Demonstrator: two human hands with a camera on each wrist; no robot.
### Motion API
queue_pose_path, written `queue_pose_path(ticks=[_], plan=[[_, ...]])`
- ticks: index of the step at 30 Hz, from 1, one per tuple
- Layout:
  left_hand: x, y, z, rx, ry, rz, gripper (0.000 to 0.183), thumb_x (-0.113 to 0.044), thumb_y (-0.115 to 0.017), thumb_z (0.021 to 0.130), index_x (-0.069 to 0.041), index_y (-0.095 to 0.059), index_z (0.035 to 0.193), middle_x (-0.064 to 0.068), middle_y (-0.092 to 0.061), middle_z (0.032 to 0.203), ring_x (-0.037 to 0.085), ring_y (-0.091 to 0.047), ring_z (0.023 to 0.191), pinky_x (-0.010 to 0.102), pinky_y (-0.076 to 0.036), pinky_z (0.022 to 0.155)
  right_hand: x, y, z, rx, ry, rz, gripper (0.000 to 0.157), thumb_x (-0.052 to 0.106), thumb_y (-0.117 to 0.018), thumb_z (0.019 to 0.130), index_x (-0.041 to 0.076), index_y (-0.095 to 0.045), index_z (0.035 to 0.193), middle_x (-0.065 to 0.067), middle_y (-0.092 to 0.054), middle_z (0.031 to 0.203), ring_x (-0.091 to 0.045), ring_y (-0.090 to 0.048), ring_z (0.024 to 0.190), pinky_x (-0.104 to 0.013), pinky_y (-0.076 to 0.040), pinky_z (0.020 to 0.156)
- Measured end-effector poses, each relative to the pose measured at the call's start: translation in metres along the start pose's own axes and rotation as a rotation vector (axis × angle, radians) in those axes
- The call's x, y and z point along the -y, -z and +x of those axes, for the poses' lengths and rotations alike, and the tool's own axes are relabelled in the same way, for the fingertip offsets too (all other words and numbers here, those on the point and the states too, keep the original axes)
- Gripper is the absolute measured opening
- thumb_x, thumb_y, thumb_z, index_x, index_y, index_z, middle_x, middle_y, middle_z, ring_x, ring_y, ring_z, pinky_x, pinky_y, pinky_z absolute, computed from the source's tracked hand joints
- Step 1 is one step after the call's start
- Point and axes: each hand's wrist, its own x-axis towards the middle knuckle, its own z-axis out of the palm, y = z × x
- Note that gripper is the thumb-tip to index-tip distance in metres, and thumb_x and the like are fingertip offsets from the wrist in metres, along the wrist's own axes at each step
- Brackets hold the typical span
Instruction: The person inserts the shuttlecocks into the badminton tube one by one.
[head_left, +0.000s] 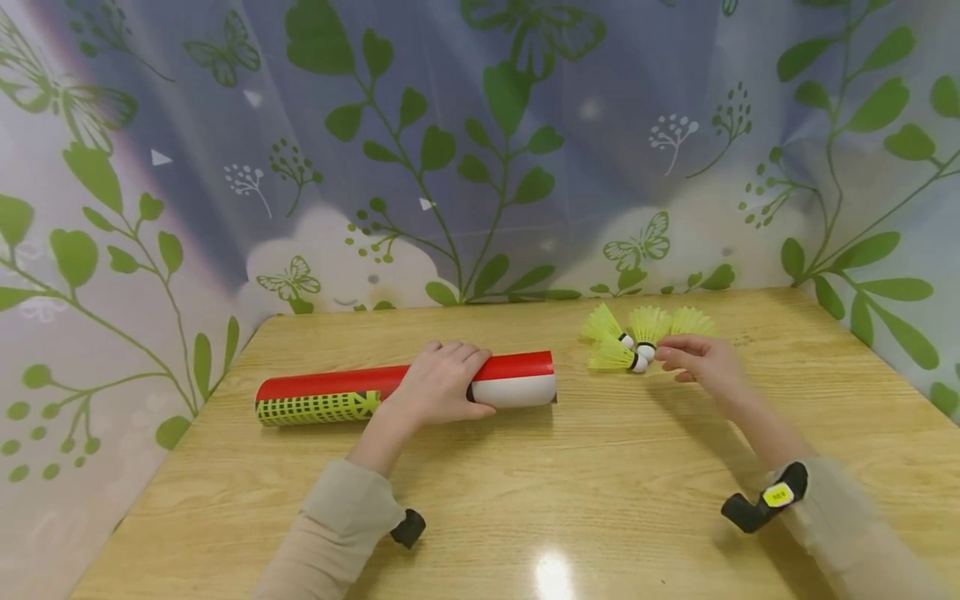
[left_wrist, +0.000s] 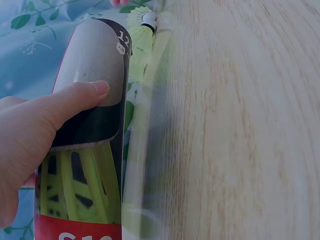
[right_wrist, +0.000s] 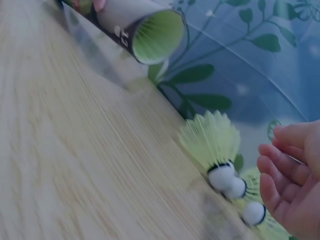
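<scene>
Left hand (head_left: 441,382) gripping tube (head_left: 375,382), right hand (head_left: 711,372) loose, empty; careless reach might knock shuttlecocks (head_left: 648,323) toward far edge of counter (head_left: 517,321)

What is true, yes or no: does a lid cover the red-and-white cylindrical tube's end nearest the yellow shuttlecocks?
No, the right wrist view shows that end of the tube uncovered, with green visible inside.

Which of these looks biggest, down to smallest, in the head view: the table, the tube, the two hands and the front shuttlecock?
1. Table
2. Tube
3. Left hand and right hand: too alike to rank, turned differently
4. Front shuttlecock
</scene>
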Motion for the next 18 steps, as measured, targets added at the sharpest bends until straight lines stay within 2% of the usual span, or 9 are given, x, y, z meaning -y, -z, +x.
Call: queue_pose_path(ticks=[5,7,10,13,15,18], plan=[[0.000,0.001,-0.001,0.005,-0.002,-0.001,0.071,-0.058,-0.068,0.071,-0.009,-0.058,0.122,0.003,-0.061,0.114,0.021,-0.055,0.103,0.035,-0.042,0.079,-0.010,0.022,0.001,-0.030,0.008,-0.054,0.053,0.028,-0.055,0.094,-0.013,-0.045,0.125,0.025,-0.059,0.087,0.003,-0.057,0.080,-0.023,-0.050,0.070],[0.000,0.001,-0.001,0.006,0.000,-0.002,0.071,-0.058,-0.068,0.071,-0.010,-0.058,0.122,0.003,-0.061,0.114,0.021,-0.055,0.103,0.035,-0.041,0.079,-0.013,0.030,0.002,-0.043,0.018,-0.067,0.051,0.029,-0.055,0.093,-0.011,-0.048,0.124,0.025,-0.059,0.087,0.004,-0.057,0.080,-0.023,-0.050,0.070],[0.000,0.001,-0.001,0.002,0.001,-0.002,0.071,-0.058,-0.068,0.071,-0.010,-0.057,0.122,0.002,-0.061,0.114,0.021,-0.055,0.103,0.036,-0.041,0.080,-0.016,0.040,0.004,-0.053,0.033,-0.052,0.035,0.028,-0.057,0.092,0.003,-0.057,0.117,0.025,-0.060,0.088,0.004,-0.058,0.080,-0.022,-0.050,0.069],[0.001,0.001,-0.001,-0.005,-0.001,-0.005,0.071,-0.058,-0.069,0.071,-0.009,-0.058,0.122,0.003,-0.061,0.114,0.021,-0.056,0.103,0.036,-0.042,0.080,-0.020,0.049,0.007,-0.063,0.045,-0.021,0.012,0.025,-0.057,0.092,0.023,-0.060,0.104,0.026,-0.061,0.087,0.005,-0.058,0.079,-0.019,-0.050,0.067],[0.001,0.001,-0.001,-0.005,-0.001,-0.005,0.071,-0.058,-0.069,0.071,-0.010,-0.058,0.122,0.003,-0.061,0.114,0.021,-0.056,0.103,0.036,-0.042,0.080,-0.021,0.054,0.008,-0.067,0.044,0.001,0.009,0.023,-0.057,0.093,0.030,-0.059,0.098,0.026,-0.061,0.087,0.005,-0.058,0.078,-0.018,-0.049,0.067],[0.001,0.001,-0.001,0.001,0.002,-0.007,0.070,-0.058,-0.069,0.071,-0.010,-0.058,0.122,0.002,-0.061,0.114,0.021,-0.056,0.103,0.036,-0.042,0.080,-0.024,0.060,0.011,-0.063,0.035,0.007,0.012,0.023,-0.057,0.093,0.035,-0.058,0.095,0.027,-0.060,0.087,0.004,-0.058,0.079,-0.018,-0.049,0.066]])
